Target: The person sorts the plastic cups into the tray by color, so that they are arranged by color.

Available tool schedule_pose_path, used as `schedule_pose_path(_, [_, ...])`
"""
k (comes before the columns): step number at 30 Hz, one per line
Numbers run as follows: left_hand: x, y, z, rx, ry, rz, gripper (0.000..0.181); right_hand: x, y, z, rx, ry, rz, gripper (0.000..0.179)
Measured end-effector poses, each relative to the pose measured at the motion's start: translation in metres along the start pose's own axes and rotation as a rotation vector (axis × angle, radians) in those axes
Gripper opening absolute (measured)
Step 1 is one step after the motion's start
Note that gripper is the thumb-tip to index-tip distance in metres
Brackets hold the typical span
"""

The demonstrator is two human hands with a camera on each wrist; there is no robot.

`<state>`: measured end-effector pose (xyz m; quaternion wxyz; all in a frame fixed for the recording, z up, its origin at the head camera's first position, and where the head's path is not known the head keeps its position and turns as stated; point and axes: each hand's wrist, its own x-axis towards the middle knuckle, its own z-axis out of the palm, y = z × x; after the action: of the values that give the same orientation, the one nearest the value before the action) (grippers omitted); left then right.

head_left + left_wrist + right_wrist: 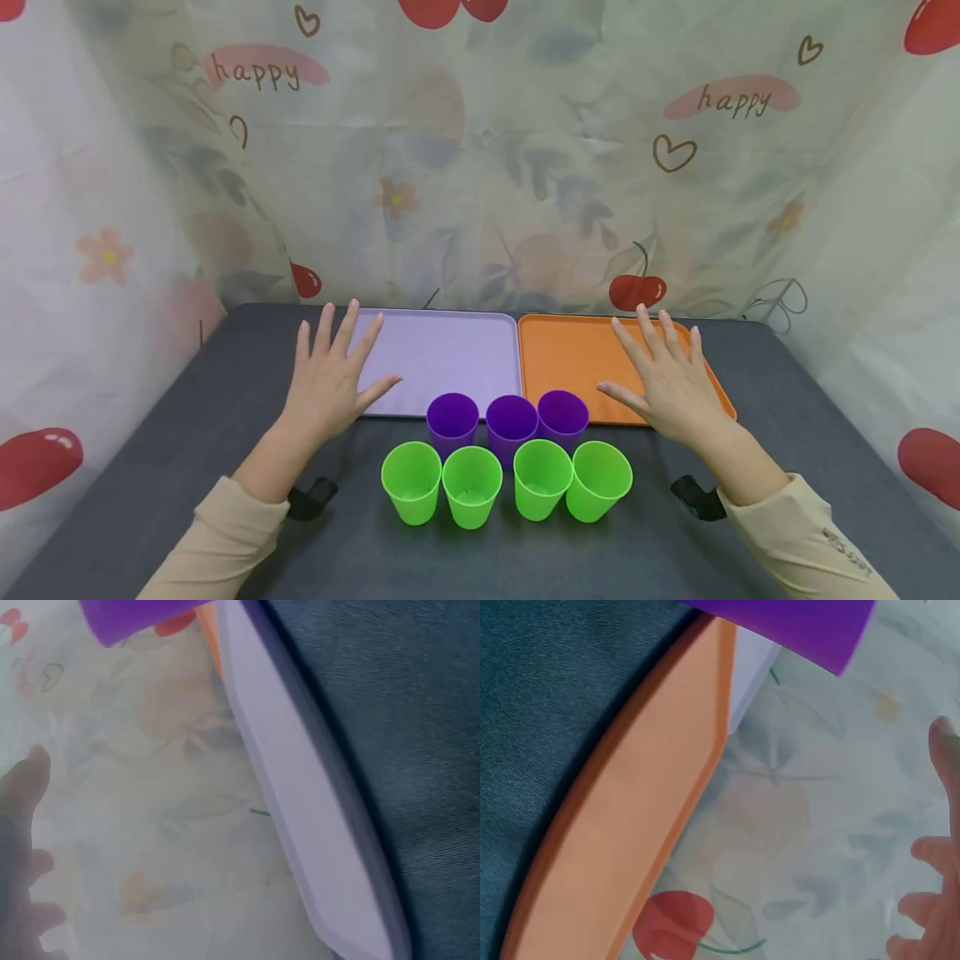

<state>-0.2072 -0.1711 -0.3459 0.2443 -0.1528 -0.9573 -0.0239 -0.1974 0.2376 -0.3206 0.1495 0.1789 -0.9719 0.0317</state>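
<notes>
In the head view my left hand (326, 387) is held with fingers spread over the left edge of a lilac tray (442, 358), holding nothing. My right hand (675, 387) hovers, fingers also spread, over the right part of an orange tray (562, 358). Between the hands stand several upright green cups, among them a leftmost cup (412, 483) and a rightmost cup (598, 483). Behind them are three purple cups: a left one (452, 421), a middle one (512, 425) and a right one (562, 417). Neither hand touches a cup.
Both trays lie side by side at the back of a dark table (360, 550). A printed curtain (487, 150) hangs behind the table and along its sides. Black straps, one at the left wrist (312, 500) and one at the right (699, 498), circle my forearms.
</notes>
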Motion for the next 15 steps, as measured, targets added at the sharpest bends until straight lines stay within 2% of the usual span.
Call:
schedule_pose_path(5, [-0.001, 0.002, -0.011, -0.012, 0.022, 0.006, 0.079, -0.004, -0.001, -0.010, 0.068, 0.016, -0.032, 0.079])
schedule_pose_path(9, [-0.002, -0.001, -0.019, -0.058, 0.034, 0.000, 0.075, -0.010, 0.002, -0.019, 0.222, 0.006, -0.076, 0.072])
schedule_pose_path(12, [-0.004, -0.008, -0.021, -0.119, 0.011, -0.026, 0.070, -0.018, 0.005, -0.022, 0.353, -0.051, -0.092, 0.065])
schedule_pose_path(15, [-0.007, -0.018, -0.020, -0.183, -0.031, -0.058, 0.064, -0.024, 0.008, -0.022, 0.432, -0.092, -0.143, 0.055])
